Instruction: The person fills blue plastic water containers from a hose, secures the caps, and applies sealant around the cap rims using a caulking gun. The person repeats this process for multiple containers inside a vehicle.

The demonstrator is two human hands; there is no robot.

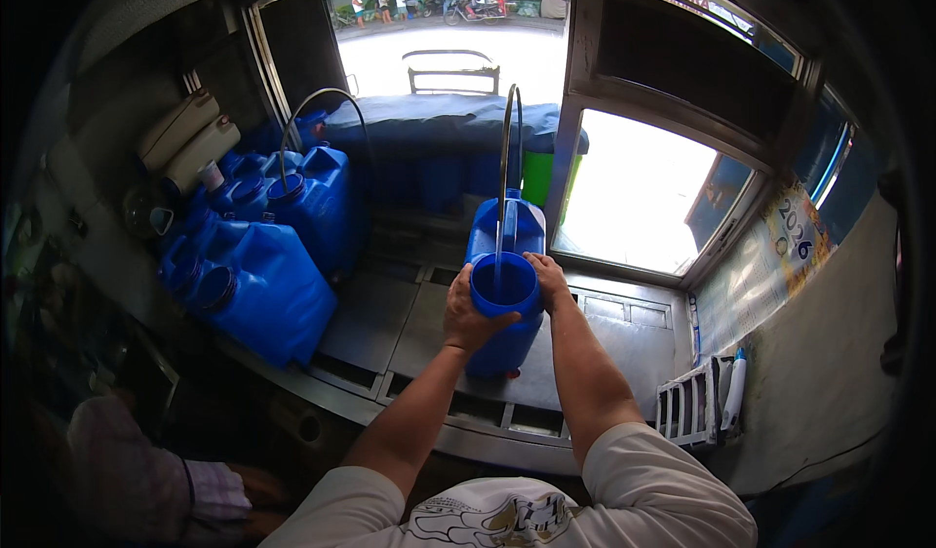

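Observation:
Both my hands hold a round, open-topped blue vessel (504, 306) over a blue jerry can (527, 226). My left hand (468, 312) wraps the vessel's left side, its thumb across the near side. My right hand (549, 280) curls round the far right of its rim. A thin curved metal spout (507, 138) arches down into the vessel's mouth. How the vessel meets the can is hidden; its base does not show. The can stands on a metal counter (414, 329).
Several blue jerry cans (263, 285) crowd the counter's left side, one with another curved spout (327, 92) in it. Beige containers (200, 148) lie behind them. A white rack (687, 407) stands at the right wall. Another person's arm (258, 489) shows at lower left.

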